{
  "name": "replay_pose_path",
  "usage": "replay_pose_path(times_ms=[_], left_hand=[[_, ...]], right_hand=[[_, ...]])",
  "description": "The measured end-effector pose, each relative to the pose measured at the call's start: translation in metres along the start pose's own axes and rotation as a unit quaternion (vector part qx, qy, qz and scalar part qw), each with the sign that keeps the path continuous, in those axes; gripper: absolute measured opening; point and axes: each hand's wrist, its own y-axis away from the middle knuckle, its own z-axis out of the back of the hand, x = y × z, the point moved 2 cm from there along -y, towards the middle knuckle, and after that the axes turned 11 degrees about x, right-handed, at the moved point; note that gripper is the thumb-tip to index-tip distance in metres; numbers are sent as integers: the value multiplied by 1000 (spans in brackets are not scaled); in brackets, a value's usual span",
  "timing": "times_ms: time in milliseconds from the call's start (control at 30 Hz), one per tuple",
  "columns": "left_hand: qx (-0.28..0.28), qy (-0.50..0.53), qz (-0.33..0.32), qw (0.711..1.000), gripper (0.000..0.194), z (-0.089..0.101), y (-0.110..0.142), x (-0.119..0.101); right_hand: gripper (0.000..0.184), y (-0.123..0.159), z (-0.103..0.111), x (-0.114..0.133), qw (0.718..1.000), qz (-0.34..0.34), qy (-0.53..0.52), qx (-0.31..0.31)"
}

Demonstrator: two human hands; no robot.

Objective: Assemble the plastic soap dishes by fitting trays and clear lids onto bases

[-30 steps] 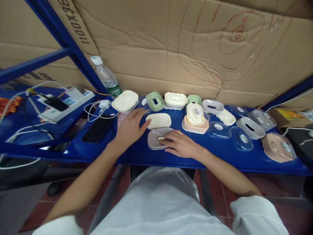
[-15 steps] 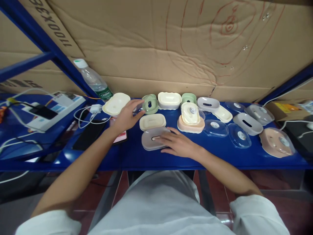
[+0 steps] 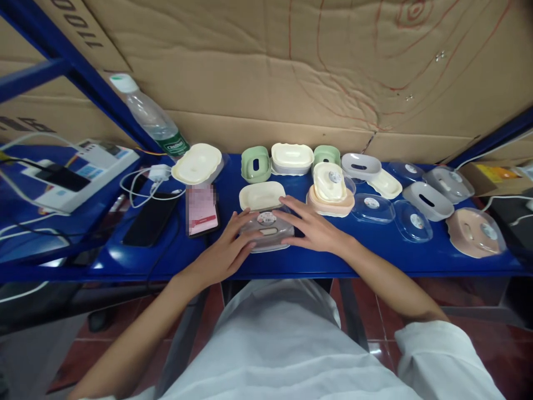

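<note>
Brown cardboard (image 3: 216,61) closes the back of what I watch from my distant seat, and before it runs a blue shelf (image 3: 358,255). Near its front edge lies the grey box (image 3: 270,244) under a clear lid (image 3: 281,225). I judge the box light and rather stiff; the lid seems thin, smooth, probably slippery, and might crack under hard pressure at one point. I would take hold at both short ends, low on the sides. My right hand (image 3: 318,229) is spread wide, thumb apart, tips at the lid's right end. My left hand (image 3: 222,253) is half open, fingers parted at the left end; how firmly they press, I cannot tell. A round sticker (image 3: 266,218) shows between them.
</note>
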Motion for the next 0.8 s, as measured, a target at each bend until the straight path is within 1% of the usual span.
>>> replay_pose_path(times_ms=[100, 167, 233, 300, 367, 433, 500, 600, 667, 800], left_hand=[[-6, 5, 23, 1000, 29, -5, 8, -5], [-16, 16, 32, 999, 31, -10, 11, -8], [-34, 18, 28, 999, 32, -14, 12, -9], [-51, 12, 23, 998, 38, -18, 12, -8], [-59, 5, 32, 998, 47, -21, 11, -6], [-50, 5, 50, 997, 52, -23, 10, -5], [-38, 9, 68, 997, 52, -24, 9, -4], [-33, 20, 80, 996, 48, -25, 8, -2], [-40, 27, 81, 996, 47, -25, 7, 0], [-50, 31, 91, 994, 47, -19, 4, 3]], right_hand=[[77, -1, -6, 2, 1000, 15, -13, 23], [83, -1, -8, 3, 999, 25, -15, 34], [92, -2, -9, 4, 998, 39, -4, 40], [98, -2, -10, 4, 998, 53, 17, 40], [92, -2, -11, 5, 997, 58, 47, 36], [80, -3, -13, 6, 995, 52, 77, 33], [71, -3, -14, 6, 993, 43, 106, 34], [67, -3, -16, 6, 990, 35, 130, 41], [69, -4, -17, 5, 991, 26, 118, 50], [71, -8, -19, 4, 998, -5, 43, 54]])
